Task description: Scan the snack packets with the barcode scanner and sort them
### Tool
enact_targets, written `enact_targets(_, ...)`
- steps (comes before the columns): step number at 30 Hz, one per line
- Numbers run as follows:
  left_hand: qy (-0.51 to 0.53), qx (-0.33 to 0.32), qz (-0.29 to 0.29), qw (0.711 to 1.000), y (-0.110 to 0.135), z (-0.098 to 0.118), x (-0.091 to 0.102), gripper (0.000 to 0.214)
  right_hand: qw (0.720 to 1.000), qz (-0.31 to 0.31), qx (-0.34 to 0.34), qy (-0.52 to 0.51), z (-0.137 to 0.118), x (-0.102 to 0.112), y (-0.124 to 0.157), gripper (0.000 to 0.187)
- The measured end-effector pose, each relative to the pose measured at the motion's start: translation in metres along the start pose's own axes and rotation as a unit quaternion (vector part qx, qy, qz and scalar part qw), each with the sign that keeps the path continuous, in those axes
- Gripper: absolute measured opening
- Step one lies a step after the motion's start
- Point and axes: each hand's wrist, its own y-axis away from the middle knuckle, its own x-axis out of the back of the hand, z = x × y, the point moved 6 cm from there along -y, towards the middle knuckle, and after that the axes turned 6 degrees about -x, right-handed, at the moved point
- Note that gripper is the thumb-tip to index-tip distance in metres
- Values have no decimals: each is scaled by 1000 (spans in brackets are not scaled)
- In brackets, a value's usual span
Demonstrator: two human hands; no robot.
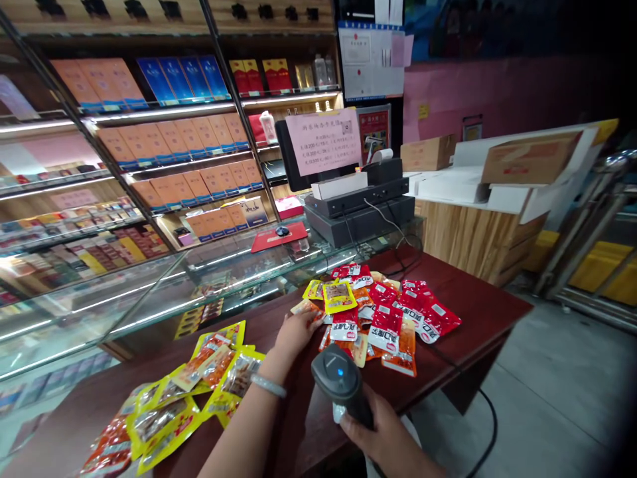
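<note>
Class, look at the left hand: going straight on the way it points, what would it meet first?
Probably the orange-and-tan snack packet at the left hand's fingertips, perhaps already touching it; the yellow snack packets seem next, though depth is unclear.

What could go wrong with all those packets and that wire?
The packets overlap in a loose pile, so some might slide if the left hand tugs one. The orange packet at the pile's front lies near the edge of the table and could drop if bumped. The black wire hangs down past that edge, so it might snag.
</note>
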Motion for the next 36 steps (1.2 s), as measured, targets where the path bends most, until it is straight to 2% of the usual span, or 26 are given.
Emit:
enact_targets(3,47,35,-13,998,34,-15,4,9,1000,-13,-1,-4,-7,-4,2,47)
enact_targets(5,26,37,-14,999,58,-17,7,4,1000,-13,6,-16,-13,-5,4,48)
enact_targets(6,-7,28,5,1000,69,-15,11,4,1000,-13,8,-18,-15,-6,4,49)
enact_targets(8,-112,29,71,991,90,-7,23,22,1000,-11,9,-19,-17,-7,6,48)
enact_targets(10,-224,82,107,965,107,0,33,41,1000,-14,6,-18,-17,-8,8,45)
enact_targets(13,-311,171,65,933,121,3,37,54,1000,-13,2,-11,-13,-9,11,44)
enact_targets(15,-319,182,28,930,123,3,36,50,1000,-6,3,-4,-9,-9,13,45)
enact_targets(18,-300,174,6,938,122,0,34,42,1000,-3,18,-10,-6,-11,14,46)
enact_targets(21,-260,167,18,951,125,-3,33,41,999,-5,28,-14,-9,-12,16,48)
enact_targets(26,-76,187,76,976,140,-14,33,32,1000,5,26,-15,-13,-14,18,47)
enact_targets(29,8,189,108,976,148,-18,34,30,999,2,19,-28,-8,-19,17,51)
enact_targets(36,62,174,146,972,159,-25,29,45,998,-27,-4,-60,-10,-29,16,52)
